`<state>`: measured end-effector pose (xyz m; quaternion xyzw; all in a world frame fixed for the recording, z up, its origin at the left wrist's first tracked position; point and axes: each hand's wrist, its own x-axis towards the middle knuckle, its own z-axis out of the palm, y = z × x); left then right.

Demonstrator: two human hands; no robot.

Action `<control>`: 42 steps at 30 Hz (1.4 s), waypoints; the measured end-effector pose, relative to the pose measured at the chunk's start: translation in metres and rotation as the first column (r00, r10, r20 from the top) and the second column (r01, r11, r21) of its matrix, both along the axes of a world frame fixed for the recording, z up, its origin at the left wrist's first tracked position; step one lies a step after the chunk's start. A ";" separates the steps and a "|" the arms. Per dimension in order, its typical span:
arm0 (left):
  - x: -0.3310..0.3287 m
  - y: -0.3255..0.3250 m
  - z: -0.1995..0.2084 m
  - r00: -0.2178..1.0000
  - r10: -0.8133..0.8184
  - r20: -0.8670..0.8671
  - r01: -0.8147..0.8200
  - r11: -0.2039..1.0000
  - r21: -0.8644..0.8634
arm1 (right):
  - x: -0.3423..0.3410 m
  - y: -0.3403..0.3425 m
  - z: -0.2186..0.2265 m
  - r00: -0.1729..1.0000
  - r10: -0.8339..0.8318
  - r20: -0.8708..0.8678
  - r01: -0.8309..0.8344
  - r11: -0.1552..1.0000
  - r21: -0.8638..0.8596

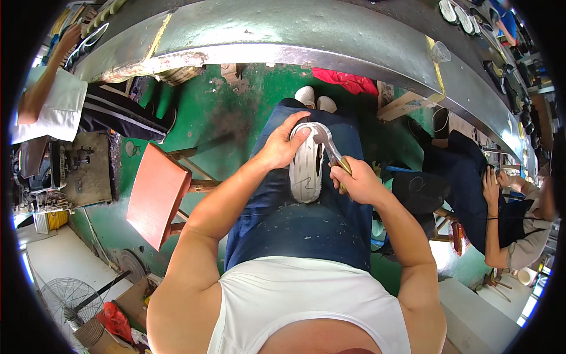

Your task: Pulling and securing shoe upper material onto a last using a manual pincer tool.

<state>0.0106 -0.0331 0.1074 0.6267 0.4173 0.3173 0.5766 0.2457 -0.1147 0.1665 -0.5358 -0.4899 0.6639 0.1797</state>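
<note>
While the pale shoe (303,171) lies lengthwise over the dark blue lap (295,233) at frame centre, left hand (282,146) grips its 12 o'clock end, thumb on the upward face, fingers curled round the edge at 11. Right hand (358,180) sits at the shoe's 3 o'clock, fingers wrapped on the handles of the pliers (331,150); metal head at the shoe's 1 o'clock edge, can't tell if it pinches anything. Frame clock: stool (156,197) at 9, red cloth (348,81) at 1, metal bench (324,26) across 12, co-worker (466,183) at 3, wire fan (65,301) at 8.

Curled left hand (283,146), curled right hand (359,182)
</note>
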 end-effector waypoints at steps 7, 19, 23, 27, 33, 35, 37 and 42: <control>0.004 0.012 -0.027 0.953 0.056 0.299 0.018 0.970 -0.241 | -0.013 -0.007 -0.073 0.947 -0.180 0.266 0.016 0.853 0.521; 0.023 -0.007 -0.002 0.926 0.220 0.306 -0.083 0.911 -0.404 | -0.016 -0.030 0.008 0.665 -0.033 0.746 -0.392 0.835 0.387; 0.024 0.001 -0.013 0.910 0.258 0.324 -0.170 0.946 -0.275 | 0.008 -0.025 0.004 0.928 0.039 0.372 -0.221 0.860 0.460; -0.011 0.024 0.012 0.674 0.218 0.706 0.062 0.936 -0.348 | 0.030 -0.048 0.033 0.999 0.037 -0.008 -0.036 0.997 0.073; -0.025 0.030 0.037 0.390 0.100 0.915 0.387 0.884 -0.261 | 0.047 -0.032 0.045 0.953 0.041 -0.299 -0.073 0.993 -0.095; -0.025 0.022 0.035 0.366 0.104 0.925 0.431 0.862 -0.268 | 0.043 -0.025 0.053 0.941 0.025 -0.338 -0.071 0.990 -0.124; -0.024 0.018 0.034 0.344 0.118 0.932 0.473 0.835 -0.280 | 0.043 -0.017 0.055 0.917 0.088 -0.389 -0.171 0.967 -0.186; -0.017 0.011 0.041 0.430 0.105 0.897 0.410 0.862 -0.297 | 0.056 0.001 0.052 0.897 0.166 -0.408 -0.308 0.899 -0.311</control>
